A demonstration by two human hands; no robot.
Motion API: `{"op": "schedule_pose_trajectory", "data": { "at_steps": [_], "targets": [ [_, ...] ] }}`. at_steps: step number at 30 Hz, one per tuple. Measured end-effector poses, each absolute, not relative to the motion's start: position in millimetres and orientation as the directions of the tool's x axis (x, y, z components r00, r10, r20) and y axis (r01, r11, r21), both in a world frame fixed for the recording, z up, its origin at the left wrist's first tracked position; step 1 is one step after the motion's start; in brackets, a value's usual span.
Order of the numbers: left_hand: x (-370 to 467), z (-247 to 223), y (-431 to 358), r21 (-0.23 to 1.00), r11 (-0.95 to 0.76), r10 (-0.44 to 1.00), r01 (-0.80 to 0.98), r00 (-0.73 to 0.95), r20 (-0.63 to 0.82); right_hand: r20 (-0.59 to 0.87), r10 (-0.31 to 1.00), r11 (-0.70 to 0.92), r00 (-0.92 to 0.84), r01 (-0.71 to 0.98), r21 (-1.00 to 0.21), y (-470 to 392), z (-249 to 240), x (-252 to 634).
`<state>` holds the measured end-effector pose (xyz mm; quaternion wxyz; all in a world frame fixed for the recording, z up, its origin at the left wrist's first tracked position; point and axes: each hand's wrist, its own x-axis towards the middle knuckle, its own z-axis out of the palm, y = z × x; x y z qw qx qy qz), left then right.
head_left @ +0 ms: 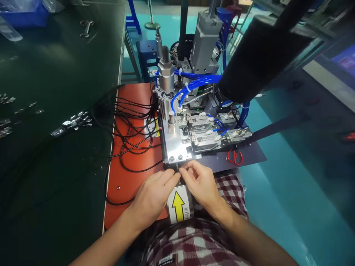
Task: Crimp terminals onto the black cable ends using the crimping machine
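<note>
Both hands meet at the near end of a metal machine (pixel 174 146) with pneumatic cylinders and blue air hoses (pixel 199 80). My left hand (pixel 156 194) has its fingers pressed together at the machine's front edge. Close beside it, my right hand (pixel 201 183) pinches with thumb and forefinger. Whatever lies between the fingertips is hidden or too small to name. Just below the hands is a white label (pixel 179 205) with a yellow arrow pointing toward the machine. Red-handled scissors (pixel 235 157) lie on the dark plate to the right of my right hand.
Black cables (pixel 133 136) loop over an orange board (pixel 135 184) on the left. Shiny metal parts (pixel 74 123) lie in a bunch on the dark green table (pixel 55 184), with a wrench (pixel 87 28) farther back. A thick black cylinder (pixel 257 55) slants over the machine's right side.
</note>
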<state>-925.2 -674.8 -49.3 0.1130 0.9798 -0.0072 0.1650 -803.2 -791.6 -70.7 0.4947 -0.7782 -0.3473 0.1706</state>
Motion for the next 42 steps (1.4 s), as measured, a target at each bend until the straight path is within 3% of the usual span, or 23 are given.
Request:
{"op": "schedule_pose_trajectory", "data": {
  "at_steps": [3, 9, 24, 34, 37, 39, 41, 42],
  "targets": [
    [-925, -49, -674, 0.224, -0.973, 0.022, -0.058, 0.941, 0.338, 0.054, 0.699, -0.268, 0.713, 0.331, -0.905, -790, -70, -805],
    [-925, -49, -673, 0.219, -0.974, 0.023, -0.054, 0.942, 0.335, -0.065, 0.712, -0.170, 0.699, 0.082, -0.982, -794, -80, -801],
    [-924, -49, -673, 0.216, -0.975, 0.024, -0.048, 0.947, 0.321, -0.271, 0.735, -0.157, 0.622, -0.233, -0.960, -798, -82, -794],
    [-924, -50, -674, 0.130, -0.991, 0.005, -0.040, 0.945, 0.327, -0.206, 0.669, -0.182, 0.714, -0.111, -0.977, -813, -89, -814],
    [-925, -50, -674, 0.126, -0.991, -0.004, -0.047, 0.948, 0.319, -0.008, 0.680, -0.216, 0.733, 0.190, -0.958, -814, -81, -810],
    [-925, -49, -674, 0.129, -0.990, -0.008, -0.051, 0.949, 0.316, 0.141, 0.727, -0.218, 0.671, 0.421, -0.880, -815, -76, -805],
    [-925, -50, -674, 0.136, -0.989, -0.009, -0.055, 0.948, 0.317, 0.176, 0.766, -0.198, 0.618, 0.487, -0.851, -815, -73, -800],
    [-925, -50, -674, 0.139, -0.989, -0.009, -0.056, 0.948, 0.318, 0.140, 0.772, -0.188, 0.619, 0.434, -0.881, -815, -73, -798]
  ]
}}
